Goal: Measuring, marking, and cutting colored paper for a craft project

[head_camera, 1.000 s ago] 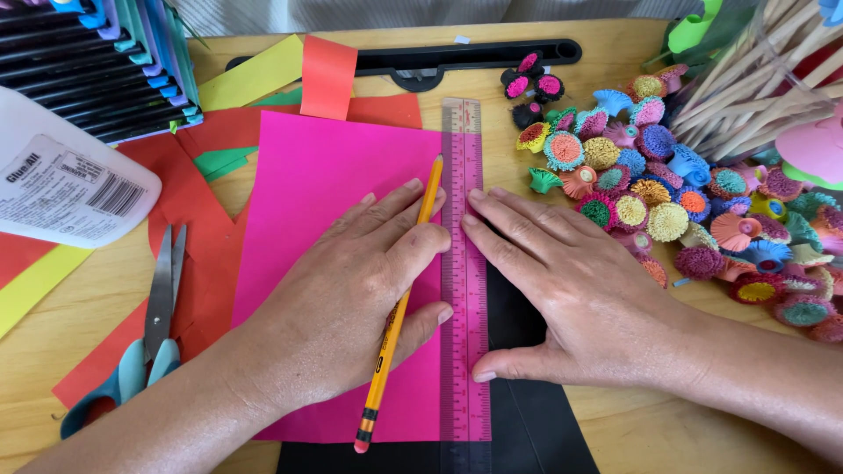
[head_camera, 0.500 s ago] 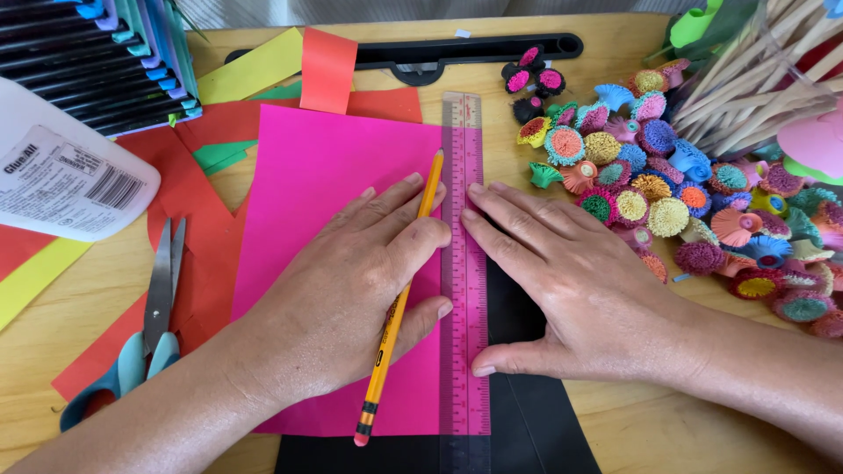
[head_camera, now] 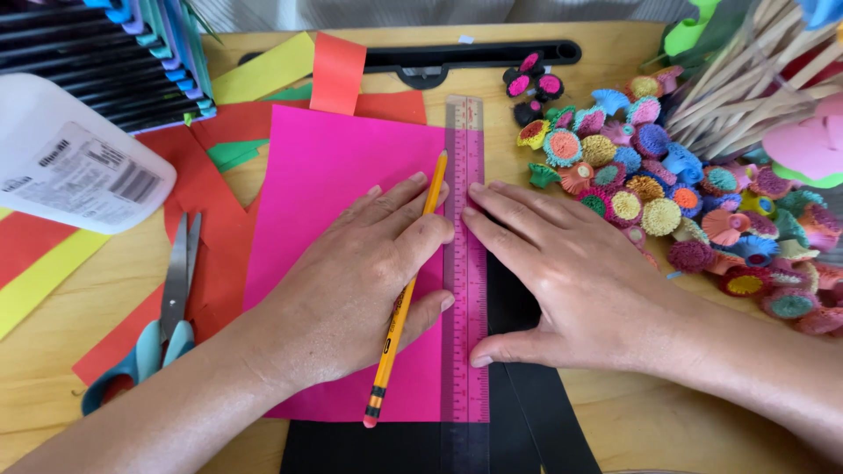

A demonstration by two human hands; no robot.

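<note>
A bright pink paper sheet (head_camera: 325,184) lies on the wooden table, its lower part over a black board (head_camera: 544,421). A translucent pink ruler (head_camera: 464,140) runs along the sheet's right edge. My left hand (head_camera: 351,281) rests flat on the pink sheet and holds a yellow pencil (head_camera: 432,189) lying lengthwise beside the ruler, eraser end toward me. My right hand (head_camera: 571,272) presses down flat, its fingertips and thumb on the ruler and its palm over the black board.
Blue-handled scissors (head_camera: 171,307) lie at the left on red paper (head_camera: 211,202). A white glue bottle (head_camera: 70,167) and a rack of markers (head_camera: 97,44) sit at far left. Several rolled paper flowers (head_camera: 667,193) and wooden sticks (head_camera: 746,79) crowd the right.
</note>
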